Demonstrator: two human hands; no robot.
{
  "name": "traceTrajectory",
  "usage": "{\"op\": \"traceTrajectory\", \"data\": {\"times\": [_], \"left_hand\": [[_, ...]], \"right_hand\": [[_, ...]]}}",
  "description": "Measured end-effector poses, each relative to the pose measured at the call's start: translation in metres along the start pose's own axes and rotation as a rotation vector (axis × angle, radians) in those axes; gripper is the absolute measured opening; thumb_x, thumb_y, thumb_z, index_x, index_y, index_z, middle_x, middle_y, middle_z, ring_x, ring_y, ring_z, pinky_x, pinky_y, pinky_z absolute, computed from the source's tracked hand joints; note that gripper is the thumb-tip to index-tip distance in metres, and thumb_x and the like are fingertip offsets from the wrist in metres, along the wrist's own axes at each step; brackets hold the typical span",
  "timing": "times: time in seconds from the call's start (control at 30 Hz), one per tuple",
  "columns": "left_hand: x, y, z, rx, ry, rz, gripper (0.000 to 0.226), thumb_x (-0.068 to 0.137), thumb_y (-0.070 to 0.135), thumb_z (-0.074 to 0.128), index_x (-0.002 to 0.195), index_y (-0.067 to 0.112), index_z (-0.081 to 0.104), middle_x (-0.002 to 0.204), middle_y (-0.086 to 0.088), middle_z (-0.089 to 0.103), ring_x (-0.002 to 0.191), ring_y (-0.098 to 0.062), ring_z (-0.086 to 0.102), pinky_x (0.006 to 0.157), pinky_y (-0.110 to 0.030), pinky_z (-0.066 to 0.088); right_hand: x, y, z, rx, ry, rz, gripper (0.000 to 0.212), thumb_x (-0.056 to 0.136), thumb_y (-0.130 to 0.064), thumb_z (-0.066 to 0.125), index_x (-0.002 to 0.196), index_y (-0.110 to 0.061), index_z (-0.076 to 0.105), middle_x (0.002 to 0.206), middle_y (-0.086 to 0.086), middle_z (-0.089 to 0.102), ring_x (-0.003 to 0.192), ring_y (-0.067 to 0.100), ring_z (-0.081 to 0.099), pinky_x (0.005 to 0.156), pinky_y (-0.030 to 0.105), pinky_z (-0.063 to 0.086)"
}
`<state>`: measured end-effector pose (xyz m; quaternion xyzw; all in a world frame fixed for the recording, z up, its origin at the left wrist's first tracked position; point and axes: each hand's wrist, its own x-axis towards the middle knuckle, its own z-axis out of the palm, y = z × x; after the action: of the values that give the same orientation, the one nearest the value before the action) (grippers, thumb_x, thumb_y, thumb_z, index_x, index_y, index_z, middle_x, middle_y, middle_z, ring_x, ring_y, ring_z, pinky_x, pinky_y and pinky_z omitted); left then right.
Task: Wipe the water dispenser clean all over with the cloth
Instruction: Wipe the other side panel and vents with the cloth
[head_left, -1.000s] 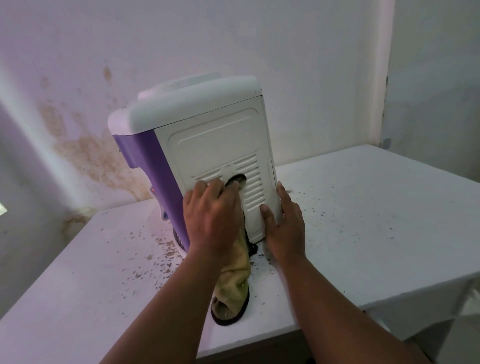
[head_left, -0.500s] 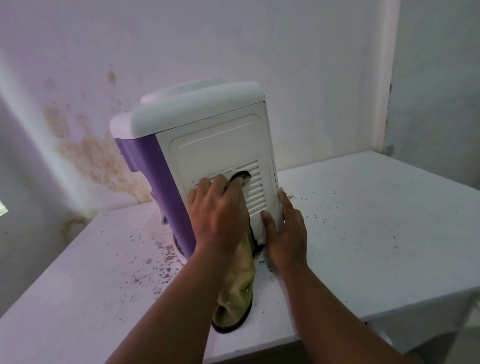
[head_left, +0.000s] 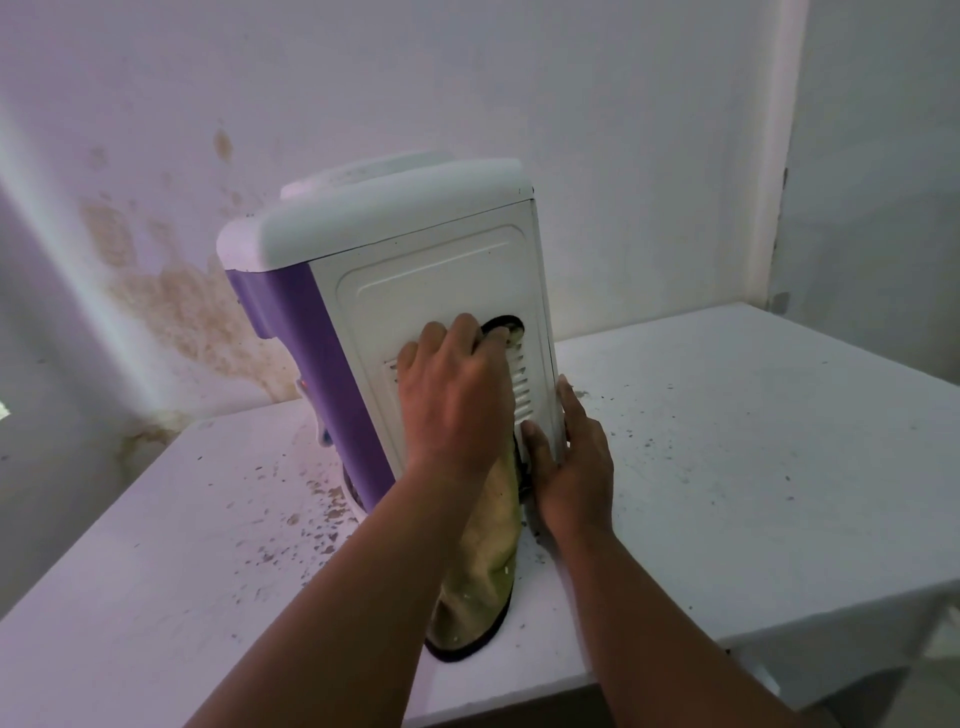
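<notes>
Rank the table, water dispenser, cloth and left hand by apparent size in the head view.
Largest: table
Next: water dispenser
Last: left hand and cloth look alike, the cloth partly hidden under the hand.

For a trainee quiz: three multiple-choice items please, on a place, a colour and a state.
1. The loose end of the cloth lies: A on a chair; B on the table; C on the floor.
2. The side of the water dispenser is: A green; B red; C purple.
3. The left hand: A presses the cloth to the back panel; B hangs empty; C lifts a lid.
B, it trails over the tabletop; C, purple beside the white back; A, the cloth runs up under the hand.
</notes>
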<state>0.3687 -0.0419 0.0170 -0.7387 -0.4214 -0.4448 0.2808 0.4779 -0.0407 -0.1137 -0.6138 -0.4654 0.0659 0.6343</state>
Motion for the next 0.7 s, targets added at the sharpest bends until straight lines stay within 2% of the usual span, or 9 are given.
{"op": "traceTrajectory", "data": {"times": [0.1,0.27,0.4,0.5,0.57,0.67,0.7], "left_hand": [[-0.003,-0.005,-0.001,-0.004,0.018,-0.014,0.011,0.087,0.002,0.074,0.096,0.008,0.076,0.08,-0.006,0.062,0.072,-0.028,0.056,0.07,-0.044,0.049],[0.006,0.01,0.004,-0.011,0.006,0.003,0.014,0.082,-0.003,0.078,0.093,0.007,0.078,0.081,-0.006,0.063,0.072,-0.027,0.057,0.07,-0.041,0.048],[-0.009,-0.003,0.005,-0.028,0.021,0.004,0.013,0.089,0.006,0.073,0.099,0.011,0.08,0.081,-0.004,0.066,0.076,-0.028,0.059,0.074,-0.044,0.05],[-0.022,-0.015,0.0,-0.028,0.036,-0.008,0.016,0.093,0.012,0.07,0.106,0.012,0.08,0.086,-0.005,0.07,0.081,-0.031,0.062,0.078,-0.046,0.05],[-0.021,-0.014,-0.002,-0.012,0.032,-0.008,0.016,0.092,0.01,0.072,0.106,0.011,0.08,0.086,-0.006,0.069,0.08,-0.031,0.062,0.077,-0.045,0.05],[-0.011,-0.002,0.001,0.009,0.011,-0.015,0.015,0.085,0.0,0.076,0.096,0.008,0.079,0.082,-0.005,0.066,0.076,-0.029,0.059,0.073,-0.042,0.048],[-0.007,0.003,0.003,0.008,-0.007,-0.014,0.015,0.083,-0.002,0.077,0.094,0.008,0.078,0.081,-0.005,0.065,0.075,-0.029,0.059,0.073,-0.042,0.048]], "right_hand": [[0.0,-0.002,0.0,0.011,0.005,-0.009,0.065,0.098,-0.056,0.053,0.157,-0.042,0.029,0.133,0.004,0.054,0.113,0.006,0.044,0.095,0.024,0.039],[0.001,-0.002,0.001,-0.007,0.009,-0.004,0.065,0.098,-0.056,0.052,0.157,-0.041,0.03,0.132,0.004,0.055,0.111,0.006,0.044,0.094,0.022,0.038],[0.001,0.0,0.001,0.013,0.022,-0.007,0.064,0.098,-0.054,0.056,0.156,-0.043,0.032,0.125,0.0,0.056,0.107,0.004,0.046,0.087,0.006,0.031],[0.001,0.002,0.004,0.056,0.033,-0.018,0.063,0.097,-0.051,0.06,0.154,-0.044,0.035,0.119,-0.007,0.052,0.105,-0.004,0.043,0.083,-0.008,0.027],[0.001,0.004,0.004,0.069,0.032,-0.004,0.063,0.097,-0.052,0.06,0.154,-0.048,0.033,0.119,-0.008,0.051,0.106,-0.004,0.043,0.086,-0.004,0.03],[0.002,0.006,0.005,0.044,0.026,0.008,0.065,0.097,-0.056,0.058,0.155,-0.048,0.03,0.122,-0.003,0.054,0.11,0.008,0.05,0.093,0.019,0.04],[0.003,0.006,0.005,0.033,0.024,0.005,0.066,0.096,-0.057,0.057,0.155,-0.047,0.03,0.123,-0.001,0.055,0.111,0.011,0.052,0.094,0.023,0.042]]}}
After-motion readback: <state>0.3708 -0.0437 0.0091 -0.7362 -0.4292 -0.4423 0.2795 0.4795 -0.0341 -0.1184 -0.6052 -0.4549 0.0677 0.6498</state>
